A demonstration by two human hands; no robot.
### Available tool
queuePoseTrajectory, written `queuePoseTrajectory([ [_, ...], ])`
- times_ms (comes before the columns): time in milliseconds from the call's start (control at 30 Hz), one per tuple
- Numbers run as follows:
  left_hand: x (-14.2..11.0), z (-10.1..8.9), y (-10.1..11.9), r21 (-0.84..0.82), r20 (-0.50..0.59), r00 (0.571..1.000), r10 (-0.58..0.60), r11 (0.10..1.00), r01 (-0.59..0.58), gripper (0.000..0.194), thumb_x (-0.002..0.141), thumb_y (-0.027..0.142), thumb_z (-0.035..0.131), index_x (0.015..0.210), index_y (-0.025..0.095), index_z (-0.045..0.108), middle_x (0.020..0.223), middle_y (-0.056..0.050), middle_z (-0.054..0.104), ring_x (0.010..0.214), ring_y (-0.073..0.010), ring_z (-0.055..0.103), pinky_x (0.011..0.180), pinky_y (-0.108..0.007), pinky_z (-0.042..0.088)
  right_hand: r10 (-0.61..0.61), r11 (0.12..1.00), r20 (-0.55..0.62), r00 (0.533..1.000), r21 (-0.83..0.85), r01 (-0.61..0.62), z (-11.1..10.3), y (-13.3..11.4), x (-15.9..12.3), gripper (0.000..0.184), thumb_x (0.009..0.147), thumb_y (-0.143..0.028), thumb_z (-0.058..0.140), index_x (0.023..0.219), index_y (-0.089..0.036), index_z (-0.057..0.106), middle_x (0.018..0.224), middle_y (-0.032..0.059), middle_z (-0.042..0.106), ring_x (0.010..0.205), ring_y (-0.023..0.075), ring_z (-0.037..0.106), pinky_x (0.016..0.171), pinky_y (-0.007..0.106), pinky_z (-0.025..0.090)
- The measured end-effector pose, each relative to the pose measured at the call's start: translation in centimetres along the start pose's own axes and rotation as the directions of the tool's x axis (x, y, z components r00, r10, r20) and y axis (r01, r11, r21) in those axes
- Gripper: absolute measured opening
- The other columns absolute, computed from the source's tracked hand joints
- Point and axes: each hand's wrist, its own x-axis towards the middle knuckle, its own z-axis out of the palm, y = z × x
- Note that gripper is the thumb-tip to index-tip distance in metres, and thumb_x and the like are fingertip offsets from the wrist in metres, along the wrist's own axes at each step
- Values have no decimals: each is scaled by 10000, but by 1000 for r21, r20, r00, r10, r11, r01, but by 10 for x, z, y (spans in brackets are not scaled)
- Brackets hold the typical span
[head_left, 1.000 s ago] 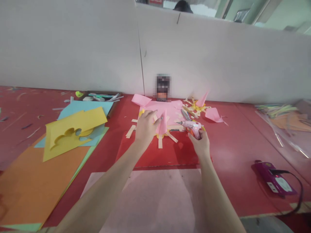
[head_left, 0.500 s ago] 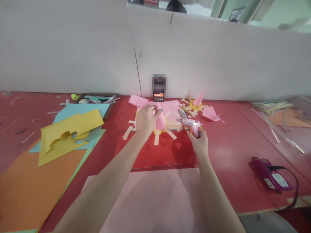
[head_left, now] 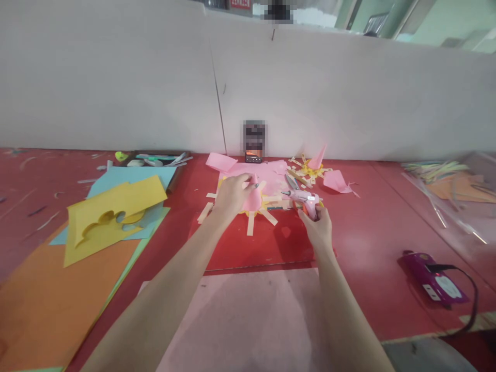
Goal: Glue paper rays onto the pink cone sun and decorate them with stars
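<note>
My left hand pinches the upper part of a pink paper cone. The cone stands on a yellow paper piece from which pale strips spread outward; part of this is hidden behind the hand. In my right hand is a light pink glue gun, its nozzle pointing left toward the cone, a short gap away. Scissors lie just behind the gun. A similar yellow piece with strips and its own pink cone sits farther back to the right.
A phone leans on the white wall. Yellow paper with cut-outs lies over blue and orange sheets at left. A purple power strip with a black cord is at right, below paper strips and clear plastic.
My left hand has lowered the pink cone slightly onto the yellow piece, and the cone now stands more upright. The right hand with the glue gun has stayed nearly still.
</note>
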Motion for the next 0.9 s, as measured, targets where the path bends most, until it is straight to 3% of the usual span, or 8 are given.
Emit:
queuePoseTrajectory([
  [133, -3, 6, -8, -31, 41, 999, -1, 1000, 2, 230, 809, 231, 561, 1034, 234, 605, 1072, -8, 665, 994, -173, 603, 837, -271, 451, -21, 1000, 10, 1000, -23, 21, 1, 2, 0, 389, 573, -449, 654, 812, -193, 484, 720, -30, 486, 644, 130, 460, 596, 252, 358],
  [300, -19, 13, -32, 49, -30, 1000, 2, 999, 0, 452, 791, 250, 597, 1224, 217, 470, 1245, -66, 545, 1081, -211, 552, 886, -328, 452, -9, 999, 28, 1000, -47, 11, 2, 4, 1, 399, 578, -459, 649, 831, -196, 489, 735, -19, 520, 649, 141, 487, 597, 255, 372],
  [400, -40, 19, -52, 92, -70, 997, 13, 996, -7, 348, 793, 196, 587, 1134, 197, 521, 1135, -71, 582, 1021, -206, 572, 839, -325, 473, -41, 995, 31, 999, -85, 43, 3, 5, 0, 411, 586, -459, 644, 871, -198, 504, 782, 2, 558, 682, 156, 522, 625, 267, 394],
  [533, -67, 27, -69, 153, 18, 995, 102, 983, -103, 215, 813, 141, 541, 1017, 205, 569, 1015, -48, 602, 1001, -203, 556, 862, -350, 460, -90, 987, 26, 996, -131, 93, 6, 7, -3, 435, 592, -452, 636, 930, -204, 518, 865, 33, 600, 755, 180, 566, 678, 289, 424],
  [900, -86, 44, -52, 223, 136, 985, 107, 965, -136, 201, 817, 137, 501, 991, 204, 573, 996, -51, 598, 928, -225, 551, 804, -380, 454, -134, 962, 73, 988, -230, 147, 13, 14, -6, 431, 600, -434, 641, 956, -227, 512, 854, 29, 627, 750, 201, 596, 668, 310, 440],
])
